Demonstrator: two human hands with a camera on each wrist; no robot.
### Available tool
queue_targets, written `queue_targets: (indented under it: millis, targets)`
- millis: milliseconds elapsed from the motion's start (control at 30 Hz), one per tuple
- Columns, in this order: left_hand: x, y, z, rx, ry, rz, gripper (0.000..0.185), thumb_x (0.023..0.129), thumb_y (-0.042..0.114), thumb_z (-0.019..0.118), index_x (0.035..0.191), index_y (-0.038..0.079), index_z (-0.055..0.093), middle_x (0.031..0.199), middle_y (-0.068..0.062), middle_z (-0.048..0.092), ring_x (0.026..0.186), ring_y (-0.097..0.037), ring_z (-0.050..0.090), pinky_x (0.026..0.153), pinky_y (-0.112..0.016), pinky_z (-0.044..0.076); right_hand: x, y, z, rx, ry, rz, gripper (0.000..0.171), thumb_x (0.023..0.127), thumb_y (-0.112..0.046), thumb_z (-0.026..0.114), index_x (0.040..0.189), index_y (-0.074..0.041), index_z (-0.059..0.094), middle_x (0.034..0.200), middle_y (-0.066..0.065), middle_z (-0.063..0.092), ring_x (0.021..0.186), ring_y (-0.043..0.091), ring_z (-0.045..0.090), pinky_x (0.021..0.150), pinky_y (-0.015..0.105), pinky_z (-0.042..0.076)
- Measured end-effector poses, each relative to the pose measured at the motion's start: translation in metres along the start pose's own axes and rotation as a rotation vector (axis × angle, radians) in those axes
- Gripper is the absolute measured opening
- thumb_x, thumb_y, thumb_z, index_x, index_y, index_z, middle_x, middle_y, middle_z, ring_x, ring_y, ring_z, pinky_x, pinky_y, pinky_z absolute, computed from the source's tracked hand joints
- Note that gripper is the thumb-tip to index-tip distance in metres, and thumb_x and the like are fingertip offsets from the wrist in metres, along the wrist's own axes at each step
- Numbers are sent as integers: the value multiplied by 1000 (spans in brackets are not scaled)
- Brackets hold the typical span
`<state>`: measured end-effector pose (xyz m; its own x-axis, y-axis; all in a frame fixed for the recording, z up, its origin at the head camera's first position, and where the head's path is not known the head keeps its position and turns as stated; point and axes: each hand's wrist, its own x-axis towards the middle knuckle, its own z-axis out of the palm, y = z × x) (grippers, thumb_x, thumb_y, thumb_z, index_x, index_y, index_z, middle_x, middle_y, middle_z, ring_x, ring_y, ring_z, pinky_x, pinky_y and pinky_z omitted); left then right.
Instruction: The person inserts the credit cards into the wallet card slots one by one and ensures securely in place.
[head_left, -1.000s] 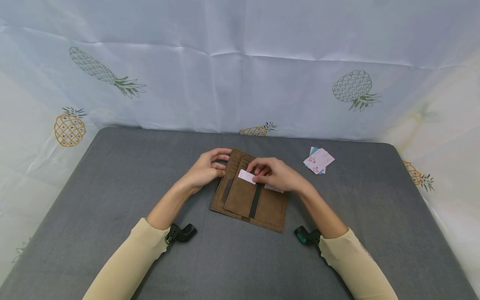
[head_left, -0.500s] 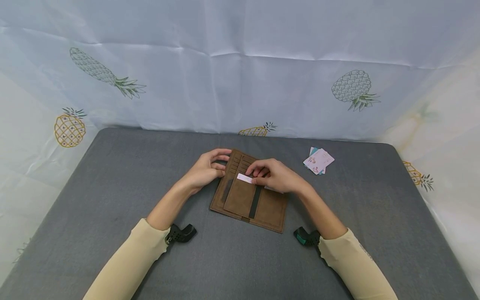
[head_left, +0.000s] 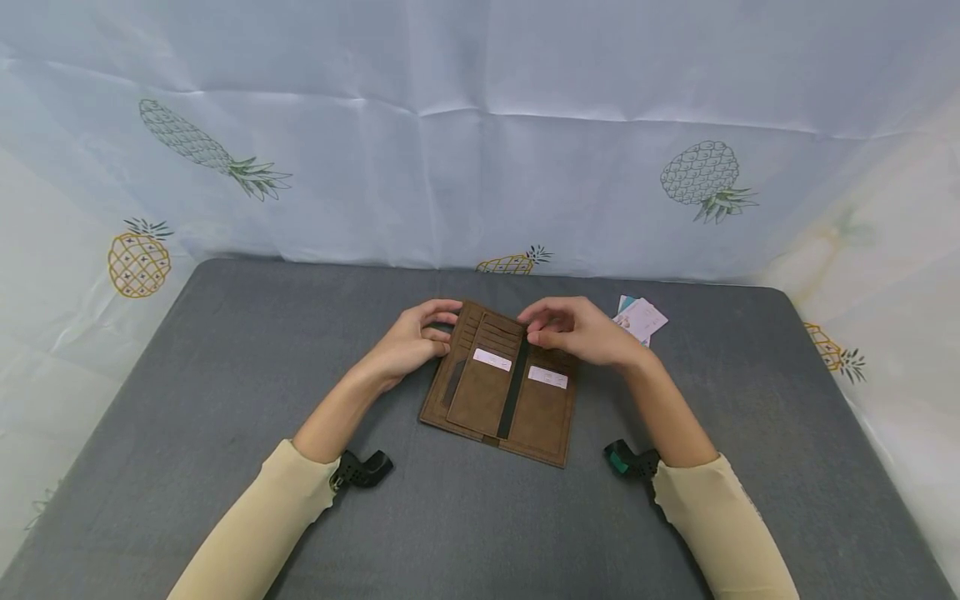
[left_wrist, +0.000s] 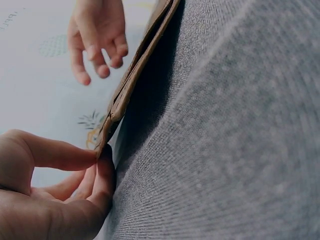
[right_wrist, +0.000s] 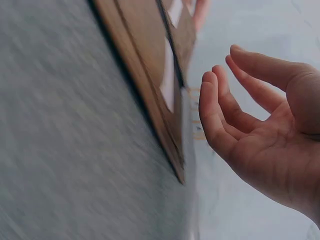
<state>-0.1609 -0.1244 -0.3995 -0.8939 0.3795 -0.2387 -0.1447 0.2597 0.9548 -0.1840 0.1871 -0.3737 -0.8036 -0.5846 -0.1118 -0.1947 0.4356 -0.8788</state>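
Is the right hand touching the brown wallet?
Apart. In the right wrist view, the right hand hangs open, and pale backdrop shows between its fingers and the wallet.

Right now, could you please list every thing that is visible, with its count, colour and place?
wallet: one, brown, open flat at the middle of the table.
cards in wallet: two, white; one in the middle panel, one in the right panel.
loose cards: a small stack, pink-white and light blue, on the table right of the wallet; number unclear.
table: one, grey cloth surface.
backdrop: one, pale sheet with pineapple prints, behind the table.
left hand: one, pinches the wallet's left edge.
right hand: one, fingers relaxed, holds nothing, above the wallet's far right part.
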Motion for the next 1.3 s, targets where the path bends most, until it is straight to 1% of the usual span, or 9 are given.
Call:
queue_targets:
  millis: [167, 367, 467, 633, 833, 900, 1033, 1133, 1300]
  targets:
    - [0, 0, 0, 7, 0, 0, 71, 100, -11, 55, 165, 13, 43, 159, -21, 49, 128, -37, 62, 101, -38, 54, -8, 1, -20, 1, 51, 53, 36, 105, -7, 70, 140, 1, 68, 117, 16, 71, 107, 35, 74, 93, 35, 62]
    - [1, -2, 0, 6, -1, 0, 70, 100, -10, 55, 165, 13, 44, 159, -21, 49, 127, -36, 62, 101, -38, 54, -21, 2, -42, -34, 129, 116, 42, 107, -18, 70, 145, -2, 65, 125, 16, 70, 113, 31, 75, 97, 38, 61]
    - [0, -2, 0, 7, -1, -2, 70, 100, -10, 55, 165, 14, 43, 159, -20, 49, 128, -37, 62, 102, -40, 53, -29, 3, -54, -44, 164, 151, 43, 108, -24, 69, 146, -5, 64, 125, 10, 71, 113, 29, 75, 97, 40, 60]
    - [1, -1, 0, 12, -1, -6, 70, 100, -9, 55, 165, 14, 43, 160, -20, 49, 131, -38, 62, 105, -43, 53, -46, 15, -76, -43, 237, 189, 41, 107, -26, 71, 144, -9, 64, 121, -2, 73, 110, 16, 76, 92, 33, 61]
    - [1, 0, 0, 11, 6, -7, 70, 100, -9, 54, 165, 14, 44, 159, -21, 49, 132, -38, 61, 105, -43, 52, -61, 39, -98, -103, 324, 246, 42, 108, -17, 68, 147, -2, 60, 112, -11, 74, 104, 0, 72, 86, 24, 60]
    - [1, 0, 0, 11, 7, -7, 70, 100, -9, 54, 165, 14, 44, 160, -21, 49, 132, -38, 61, 105, -43, 52, -64, 46, -102, -135, 338, 283, 45, 108, -19, 68, 148, -1, 59, 115, -6, 74, 100, -3, 70, 86, 23, 59]
    - [-1, 1, 0, 12, 8, -8, 69, 101, -8, 54, 166, 14, 43, 160, -20, 49, 134, -39, 60, 107, -45, 52, -66, 56, -105, -205, 341, 344, 54, 106, -27, 72, 151, -3, 56, 134, 17, 69, 94, -8, 64, 84, 21, 55]
    - [-2, 0, 1, 12, 8, -6, 69, 101, -8, 53, 166, 14, 43, 160, -20, 49, 135, -40, 59, 109, -47, 52, -67, 61, -106, -247, 332, 352, 59, 104, -27, 75, 152, 1, 55, 140, 28, 64, 98, -2, 64, 82, 17, 52]
    - [-2, 0, 2, 18, 4, -5, 69, 101, -8, 53, 166, 15, 43, 160, -20, 49, 135, -40, 59, 109, -48, 52, -66, 66, -102, -356, 271, 382, 73, 97, -33, 83, 151, 6, 53, 140, 29, 61, 115, 29, 62, 86, 22, 49]
